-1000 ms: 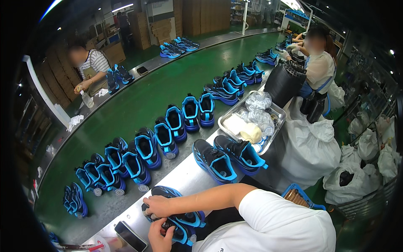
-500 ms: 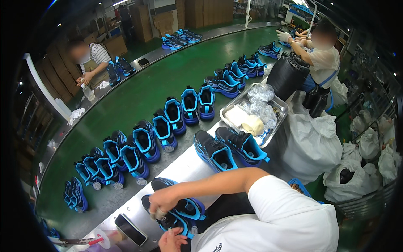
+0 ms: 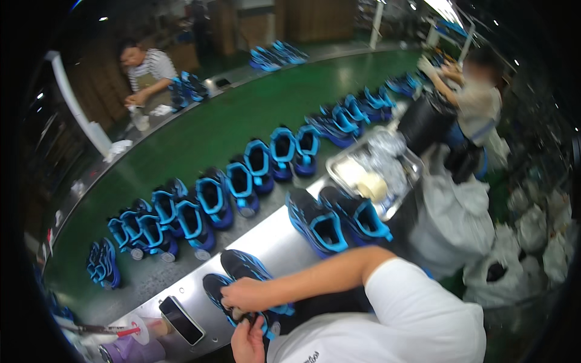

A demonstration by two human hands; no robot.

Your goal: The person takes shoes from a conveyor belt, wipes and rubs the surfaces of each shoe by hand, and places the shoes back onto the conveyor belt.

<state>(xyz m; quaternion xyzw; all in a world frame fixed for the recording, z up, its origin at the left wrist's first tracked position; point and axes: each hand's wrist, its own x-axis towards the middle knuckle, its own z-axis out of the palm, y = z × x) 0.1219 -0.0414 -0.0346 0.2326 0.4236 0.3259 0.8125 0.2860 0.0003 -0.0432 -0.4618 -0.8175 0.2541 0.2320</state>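
Note:
Two black shoes with blue trim (image 3: pixel 245 269) lie side by side on the steel bench (image 3: pixel 275 239) in front of me. My right hand (image 3: pixel 242 296) reaches across from the right and is closed on the nearer shoe. My left hand (image 3: pixel 249 340) comes up from the lower edge and pinches the same shoe just below the right hand. A small tan thing shows between the two hands; I cannot tell what it is.
A dark phone (image 3: pixel 181 319) lies left of the hands, beside a red-tipped tool (image 3: pixel 115 331). Another shoe pair (image 3: pixel 336 221) and a metal tray (image 3: pixel 339 162) sit further along. Rows of blue shoes (image 3: pixel 242 184) line the green conveyor (image 3: pixel 200 130). Two co-workers (image 3: pixel 148 69) (image 3: pixel 475 97) stand nearby. White bags (image 3: pixel 460 224) sit right.
My left hand has risen to meet the right hand on the near shoe. The right hand has slid slightly down and left along it.

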